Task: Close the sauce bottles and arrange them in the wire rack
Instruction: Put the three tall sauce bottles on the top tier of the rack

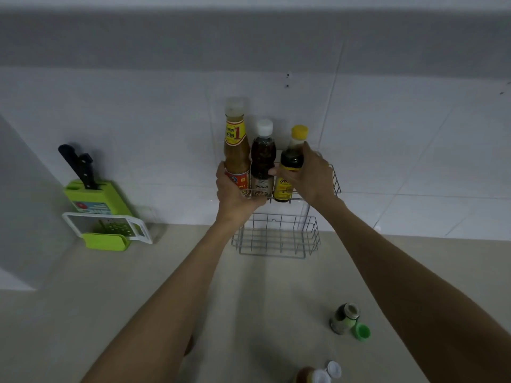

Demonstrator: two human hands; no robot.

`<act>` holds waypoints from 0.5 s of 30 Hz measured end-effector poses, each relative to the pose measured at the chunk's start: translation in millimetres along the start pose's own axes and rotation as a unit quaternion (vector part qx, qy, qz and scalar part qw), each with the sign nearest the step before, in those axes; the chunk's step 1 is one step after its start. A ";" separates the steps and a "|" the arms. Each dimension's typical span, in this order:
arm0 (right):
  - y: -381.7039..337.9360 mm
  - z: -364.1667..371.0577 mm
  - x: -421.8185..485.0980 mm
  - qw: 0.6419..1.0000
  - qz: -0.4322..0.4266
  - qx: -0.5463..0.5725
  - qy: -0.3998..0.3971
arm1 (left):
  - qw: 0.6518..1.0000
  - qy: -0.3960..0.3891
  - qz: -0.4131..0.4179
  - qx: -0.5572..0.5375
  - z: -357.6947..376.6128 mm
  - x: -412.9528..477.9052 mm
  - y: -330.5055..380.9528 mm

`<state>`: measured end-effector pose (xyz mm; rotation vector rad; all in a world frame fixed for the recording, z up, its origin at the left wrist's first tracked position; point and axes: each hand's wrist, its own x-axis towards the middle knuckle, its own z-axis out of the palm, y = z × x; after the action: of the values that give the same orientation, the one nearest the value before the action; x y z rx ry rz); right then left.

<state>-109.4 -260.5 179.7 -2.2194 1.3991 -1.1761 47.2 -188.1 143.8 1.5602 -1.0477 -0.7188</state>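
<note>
1. The right hand (311,178) is gripping the yellow-capped bottle (291,164) of dark sauce, fingers wrapping its yellow-labelled body; the grip is clenched on it.
2. The left hand (235,193) is cupping the base of the tall bottle (235,150) of tan sauce, its grip clenched on the red label.
3. Between them the white-capped bottle (262,158) of dark reddish sauce is standing untouched by the left hand; the right thumb is reaching just to it.
4. All three are standing upright, capped, side by side in the upper tier of the wire rack (333,181) against the tiled wall.
5. The rack's lower tier is sitting on the desk (138,286).
6. Nearer, an open dark bottle (344,317) is standing on the desk with its green cap (362,331) just beside it.
7. At the bottom edge another bottle (312,376) is showing with a white cap (333,369) beside it.
8. Far left, a green knife block (94,197) is standing behind a grater (107,226).
</note>
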 end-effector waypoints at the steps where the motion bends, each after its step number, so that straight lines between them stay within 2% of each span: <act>1: -0.4 3.4 0.2 1.000 0.005 -0.007 -0.006 | 1.000 0.003 0.004 -0.006 1.1 -0.6 -0.7; 6: -4.7 9.7 2.3 0.998 0.045 -0.024 -0.038 | 1.000 0.014 0.024 -0.003 1.8 -1.7 -3.0; 11: -6.8 5.3 -12.5 0.990 0.105 0.022 -0.092 | 1.000 -0.016 0.002 0.008 -3.4 -6.8 3.6; 13: -11.4 2.7 -23.3 0.988 0.130 0.064 -0.056 | 1.000 -0.020 -0.017 0.007 -8.5 -13.7 5.8; 15: -19.4 0.2 -42.8 0.989 0.115 0.091 0.007 | 0.999 0.001 -0.018 0.027 -20.0 -27.9 7.0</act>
<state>-105.8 -214.6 170.0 -1.8737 1.4455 -1.1883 50.7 -154.6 153.4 1.6304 -1.0467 -0.7188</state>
